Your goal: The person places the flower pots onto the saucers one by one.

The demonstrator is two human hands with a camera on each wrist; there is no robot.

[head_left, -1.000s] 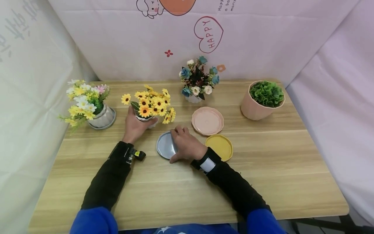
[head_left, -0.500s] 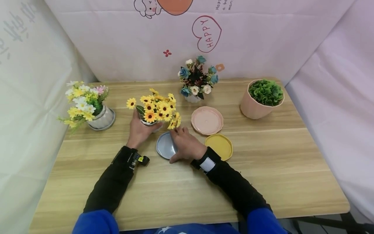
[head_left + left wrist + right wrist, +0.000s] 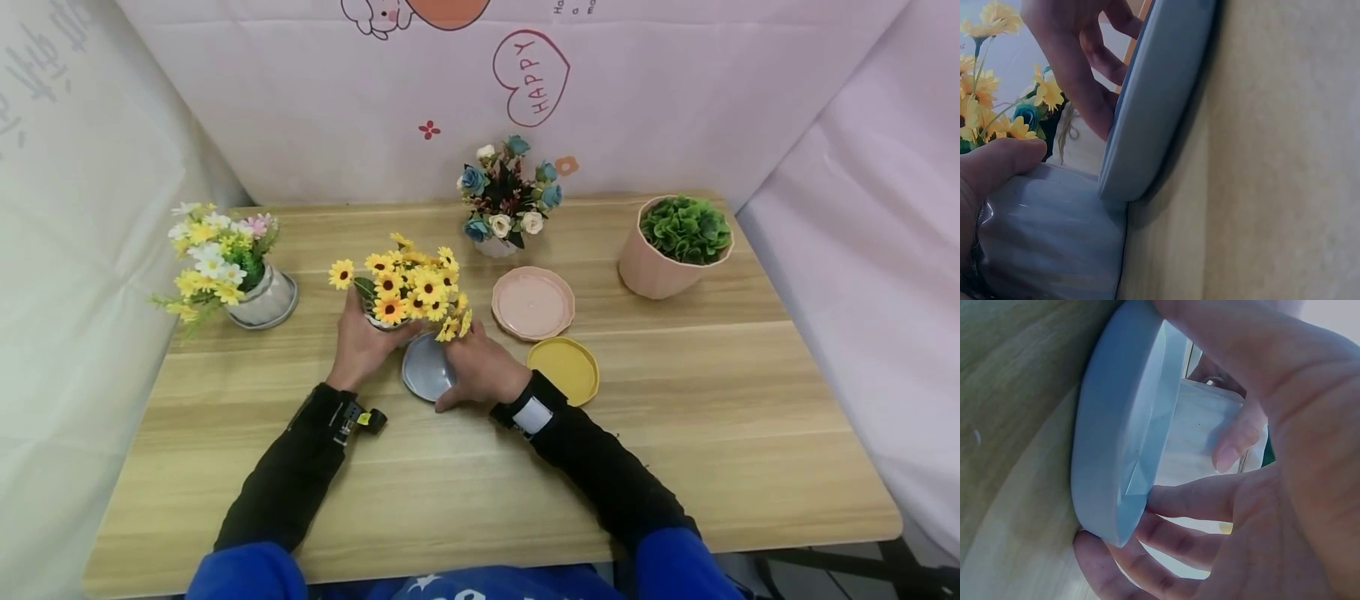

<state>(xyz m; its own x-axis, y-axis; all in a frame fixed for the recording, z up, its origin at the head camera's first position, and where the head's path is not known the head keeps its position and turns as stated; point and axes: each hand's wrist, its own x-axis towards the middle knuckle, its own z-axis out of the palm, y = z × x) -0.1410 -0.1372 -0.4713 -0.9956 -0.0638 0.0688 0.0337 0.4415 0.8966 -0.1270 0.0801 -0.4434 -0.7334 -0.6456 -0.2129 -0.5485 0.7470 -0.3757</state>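
Note:
A whitish-grey flower pot (image 3: 1054,231) carries yellow sunflower-like blooms (image 3: 412,283). My left hand (image 3: 363,343) grips this pot from the left, its thumb lying along the near side. Just right of the pot is a shallow grey-blue saucer (image 3: 427,371), low on the wooden table. My right hand (image 3: 483,367) holds that saucer by its right part, thumb at the near edge and fingers curled at the far edge, as the right wrist view shows. Blooms overhang the right fingertips. Whether pot and saucer touch, I cannot tell.
A pink saucer (image 3: 533,303) and a yellow saucer (image 3: 564,371) lie right of my right hand. Behind stands a pot of blue and white roses (image 3: 506,196). A pink pot of green leaves (image 3: 675,250) is at right, a grey pot of mixed flowers (image 3: 262,300) at left.
My left hand has brought the pot of yellow flowers to the right and slightly nearer, up beside the grey-blue saucer. The right hand and saucer stay in place.

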